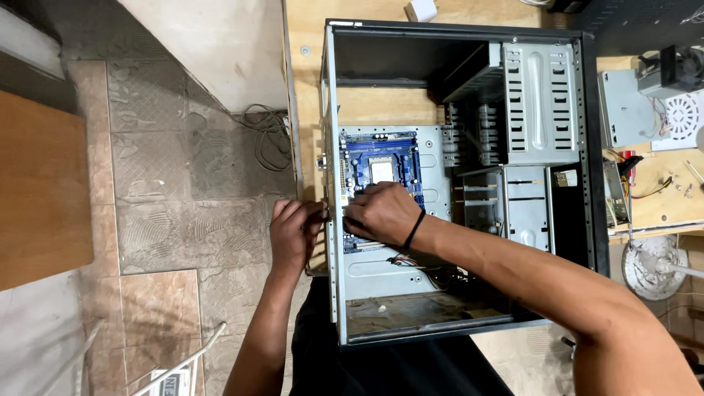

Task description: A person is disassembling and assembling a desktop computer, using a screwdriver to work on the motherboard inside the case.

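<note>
Right hand (381, 213) lies curled on the blue motherboard (381, 165) inside the open computer case (579, 147); left hand (295, 227) grips its rear edge. Wooden table (367, 106) beneath, tiled floor (169, 183) left.

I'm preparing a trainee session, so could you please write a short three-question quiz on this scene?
1. True or false: the right hand rests on the blue motherboard inside the open computer case.
2. Where is the left hand? A) on the case's outer rear edge B) inside the drive bays C) on the floor
3. What does the right wrist wear?

Key:
1. True.
2. A.
3. A black band.
</note>
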